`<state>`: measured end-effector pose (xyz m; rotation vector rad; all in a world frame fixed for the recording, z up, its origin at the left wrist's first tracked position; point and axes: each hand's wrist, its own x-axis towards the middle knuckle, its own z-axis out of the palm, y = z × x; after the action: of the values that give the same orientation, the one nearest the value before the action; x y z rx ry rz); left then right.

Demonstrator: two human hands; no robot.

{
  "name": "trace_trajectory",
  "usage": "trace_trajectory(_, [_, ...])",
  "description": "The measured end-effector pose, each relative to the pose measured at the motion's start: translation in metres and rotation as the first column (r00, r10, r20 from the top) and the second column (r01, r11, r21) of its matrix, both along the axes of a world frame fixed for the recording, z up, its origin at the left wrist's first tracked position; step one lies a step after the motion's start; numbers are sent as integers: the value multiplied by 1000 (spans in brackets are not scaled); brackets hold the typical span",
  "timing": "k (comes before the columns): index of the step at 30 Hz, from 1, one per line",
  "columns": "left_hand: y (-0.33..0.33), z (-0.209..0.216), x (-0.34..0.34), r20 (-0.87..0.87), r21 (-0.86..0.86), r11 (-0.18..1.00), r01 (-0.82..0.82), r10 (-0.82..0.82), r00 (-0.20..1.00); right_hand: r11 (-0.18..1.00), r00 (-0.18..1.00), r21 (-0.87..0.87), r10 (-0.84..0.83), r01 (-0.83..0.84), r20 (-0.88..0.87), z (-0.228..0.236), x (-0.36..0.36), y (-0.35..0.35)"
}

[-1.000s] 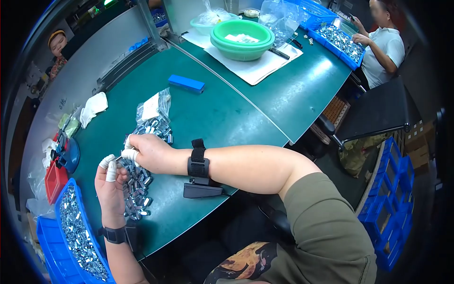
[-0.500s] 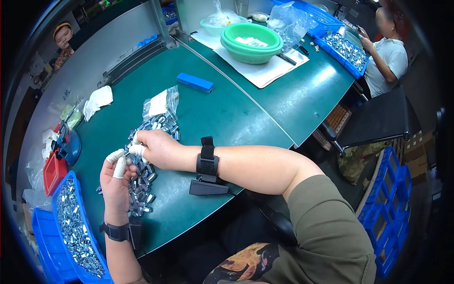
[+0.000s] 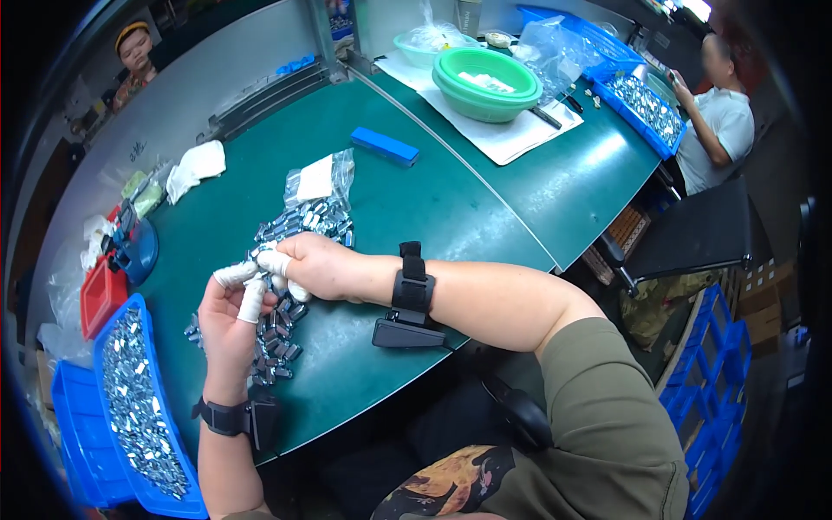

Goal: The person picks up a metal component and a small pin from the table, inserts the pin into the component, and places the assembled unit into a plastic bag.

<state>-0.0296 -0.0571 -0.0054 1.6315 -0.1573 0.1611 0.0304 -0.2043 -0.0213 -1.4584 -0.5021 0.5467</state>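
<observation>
My left hand (image 3: 232, 319) and my right hand (image 3: 316, 267) meet over a pile of small shiny metal parts (image 3: 276, 334) on the green table. White finger cots cover several fingertips of both hands. The left thumb and fingers pinch together, and the right fingertips press in beside them. Whatever sits between the fingertips is too small and covered to name. More of the metal parts spread behind my right hand, up to a clear plastic bag with a white label (image 3: 316, 182). A few lie left of my left wrist.
A blue bin of metal parts (image 3: 139, 407) stands at the left, near a red tray (image 3: 102, 299) and a white cloth (image 3: 196, 168). Farther back are a blue bar-shaped block (image 3: 384, 146) and green basins (image 3: 485, 95). A person (image 3: 718, 121) sits at the far right, another behind the partition.
The whole view has shifted, so the table and things appear farther right. My hands stay together over the pile, with the right fingers now closer over the left fingertips.
</observation>
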Motion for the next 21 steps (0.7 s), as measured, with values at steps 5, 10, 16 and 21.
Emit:
trace_trajectory(5, [7, -3, -2, -11, 17, 1000, 13, -13, 1000, 1000, 998, -6, -2, 3, 63, -3, 0, 4])
trace_trajectory(10, [7, -3, -2, -28, 19, 1000, 14, -14, 1000, 999, 980, -11, -46, 49, 193, -7, 2, 5])
trace_trajectory(16, [3, -3, -3, -33, 34, 999, -23, 24, 999, 996, 966, -34, -69, 80, 247, -2, 0, -2])
trace_trajectory(21, [7, -4, -5, -8, 79, 996, -29, 29, 1000, 994, 907, -47, -74, 103, 415, -7, 1, 1])
